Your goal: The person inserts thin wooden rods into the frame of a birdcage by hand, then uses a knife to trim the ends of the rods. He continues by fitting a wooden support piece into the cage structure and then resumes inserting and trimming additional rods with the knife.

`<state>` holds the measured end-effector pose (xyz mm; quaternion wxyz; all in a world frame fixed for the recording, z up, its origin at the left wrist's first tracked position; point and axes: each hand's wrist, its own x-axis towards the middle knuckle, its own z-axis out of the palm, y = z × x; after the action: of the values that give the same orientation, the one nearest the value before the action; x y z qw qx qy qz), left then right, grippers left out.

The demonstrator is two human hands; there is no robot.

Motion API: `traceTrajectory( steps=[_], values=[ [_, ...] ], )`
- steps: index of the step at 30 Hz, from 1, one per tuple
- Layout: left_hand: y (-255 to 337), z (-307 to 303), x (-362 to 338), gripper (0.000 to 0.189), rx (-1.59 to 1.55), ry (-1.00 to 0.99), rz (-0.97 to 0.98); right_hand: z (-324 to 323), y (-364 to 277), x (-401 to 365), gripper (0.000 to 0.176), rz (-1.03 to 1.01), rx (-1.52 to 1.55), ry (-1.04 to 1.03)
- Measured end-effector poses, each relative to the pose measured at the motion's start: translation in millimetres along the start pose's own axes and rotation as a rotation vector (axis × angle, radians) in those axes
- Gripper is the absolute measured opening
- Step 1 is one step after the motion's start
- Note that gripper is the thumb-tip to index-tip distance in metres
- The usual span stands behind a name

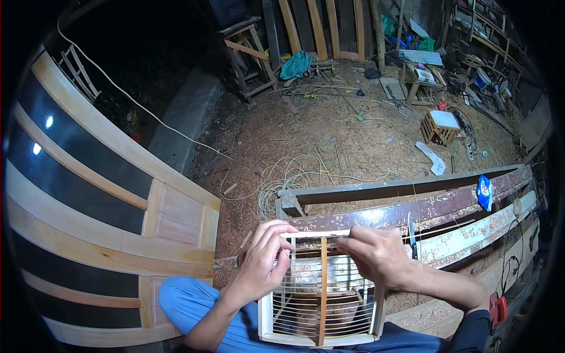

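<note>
A small wooden cage (323,276), with a light frame, a brown middle slat and rows of thin sticks, rests on my lap. My left hand (263,259) is closed at its upper left corner, with fingers bent over the frame and the thumb near the fingertips. Closed in a pinch, my right hand (376,253) is at the upper right of the cage. A thin stick (312,247) runs across the upper part of the cage to its fingers. The fingertips are partly hidden. Right of that hand, a knife (411,232) lies on the bench.
The plank bench (459,203) carries wood shavings and a blue packet (484,193). Wooden door panels (176,215) stand on the left. A coiled cable (276,188) lies on the ground beyond. A small slatted crate (440,126) and a red tool (499,310) are to the right.
</note>
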<state>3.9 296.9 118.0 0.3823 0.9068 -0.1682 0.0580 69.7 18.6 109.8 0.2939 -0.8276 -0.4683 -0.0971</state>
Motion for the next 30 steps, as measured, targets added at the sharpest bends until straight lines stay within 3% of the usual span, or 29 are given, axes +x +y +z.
traceTrajectory(
  steps=[8, 10, 14, 16, 22, 30],
  values=[
    [-4, -4, 1, 0.007, 0.032, -0.051, 0.041, -10, -3, 3, 0.036, -0.031, -0.055, -0.015],
    [-9, 1, -5, 0.008, 0.013, 0.093, 0.017, -10, -4, 2, 0.035, -0.046, -0.079, -0.026],
    [-11, -2, -14, 0.010, 0.021, 0.201, -0.022, -15, -7, 4, 0.034, -0.047, -0.215, -0.086],
    [-7, -6, -16, 0.011, -0.142, 0.096, -0.219, -17, -6, 6, 0.033, -0.050, -0.277, -0.114],
    [-5, -7, -12, 0.013, -0.067, 0.045, -0.151, -19, 1, 7, 0.032, -0.057, -0.245, -0.253],
    [-4, -6, -11, 0.021, -0.095, -0.001, -0.124, -13, 12, -1, 0.014, -0.067, -0.145, -0.074]
  ],
)
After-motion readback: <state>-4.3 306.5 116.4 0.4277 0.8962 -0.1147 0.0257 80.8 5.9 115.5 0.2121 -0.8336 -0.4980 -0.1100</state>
